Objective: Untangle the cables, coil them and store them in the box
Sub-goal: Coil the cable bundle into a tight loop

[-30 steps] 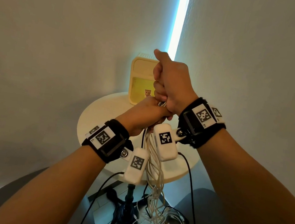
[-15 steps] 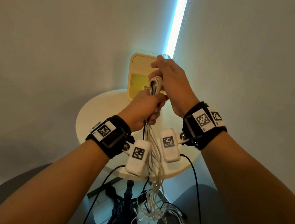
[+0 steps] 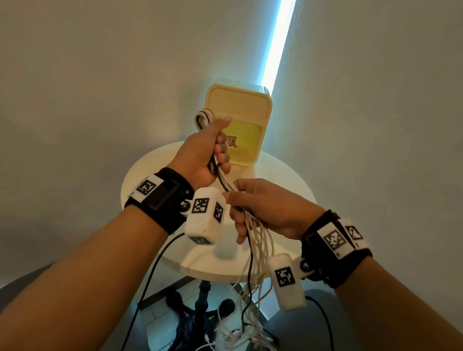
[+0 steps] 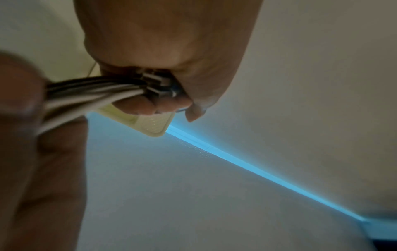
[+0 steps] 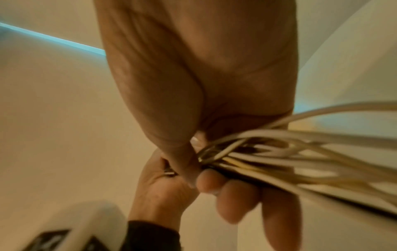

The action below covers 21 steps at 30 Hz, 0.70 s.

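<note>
In the head view, the left hand (image 3: 202,153) sits at the centre of the frame, its fingers curled around a bundle of cables (image 3: 256,247). A looped end of the bundle sticks out above the thumb, and the rest runs down and to the right out of the fist. Just below and to the right, the right hand (image 3: 267,210) closes its fingers around the same bundle; from there the white strands and one black strand fan out and hang down past the counter (image 3: 146,181) edge to a tangled heap on the floor at lower centre. The box (image 3: 238,108) stands upright at the far side of the round counter, directly behind the left hand. Its front shows a yellowish window with a small printed figure; what lies inside it cannot be told.

In the left wrist view, the left hand (image 4: 163,51) fills the upper centre, its fingers (image 4: 137,105) wrapped tight around the cables (image 4: 90,91), with plug ends packed in the fist. The strands run left toward a blurred hand at the left edge. A corner of the box (image 4: 156,127) peeks out below the fingers.

In the right wrist view, the right hand (image 5: 193,84) takes the upper centre, thumb and fingers (image 5: 234,198) closed around the cables (image 5: 279,152), which spread toward the right edge. The left hand (image 5: 159,185) grips them just below, at lower centre.
</note>
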{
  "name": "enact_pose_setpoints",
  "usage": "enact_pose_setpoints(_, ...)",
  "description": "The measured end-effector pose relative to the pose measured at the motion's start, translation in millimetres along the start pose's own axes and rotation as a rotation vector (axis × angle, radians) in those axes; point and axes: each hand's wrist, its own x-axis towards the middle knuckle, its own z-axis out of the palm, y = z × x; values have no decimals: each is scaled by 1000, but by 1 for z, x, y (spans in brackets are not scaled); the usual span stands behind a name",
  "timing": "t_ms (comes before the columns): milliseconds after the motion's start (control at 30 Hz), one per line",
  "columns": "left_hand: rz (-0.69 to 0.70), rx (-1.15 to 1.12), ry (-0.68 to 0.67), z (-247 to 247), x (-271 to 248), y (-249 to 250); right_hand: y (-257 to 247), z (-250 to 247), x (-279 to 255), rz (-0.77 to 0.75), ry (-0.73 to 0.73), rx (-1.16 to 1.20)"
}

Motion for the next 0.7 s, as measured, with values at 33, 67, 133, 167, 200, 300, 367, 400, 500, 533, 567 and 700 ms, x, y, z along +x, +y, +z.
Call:
enact_pose_setpoints(33,35,32,41,-2,2,0,-3,-4,-4,33,-16,-25)
enact_pose_setpoints(67,69,76,82,-5,4,0,-6,-8,-8,65,-20,-66)
enact_pose_setpoints(133,116,198,149,-12,6,-3,-20,-20,-16,100,31,-241)
enact_pose_setpoints(167,141,276,166,-14,5,-4,-29,-25,-18,96,69,-364)
enact_pose_setpoints(200,178,360,172,-15,4,-6,-39,-28,-20,79,104,-484)
enact_pose_setpoints(300,313,581,115,-8,-5,-1,-65,-37,-22,4,211,-711)
enact_pose_setpoints(367,327,689,44,-2,-14,4,-78,-44,-23,-52,297,-766)
enact_pose_setpoints(400,308,734,-5,0,-18,6,-83,-47,-23,-81,335,-781)
enact_pose_setpoints(500,199,752,-162,4,-27,6,-92,-54,-17,-168,422,-769)
enact_pose_setpoints(533,160,695,-216,5,-27,5,-93,-55,-14,-189,445,-760)
enact_pose_setpoints(567,130,632,-257,6,-27,3,-92,-55,-10,-208,469,-743)
enact_pose_setpoints(700,54,518,-329,5,-20,1,-87,-51,5,-264,558,-628)
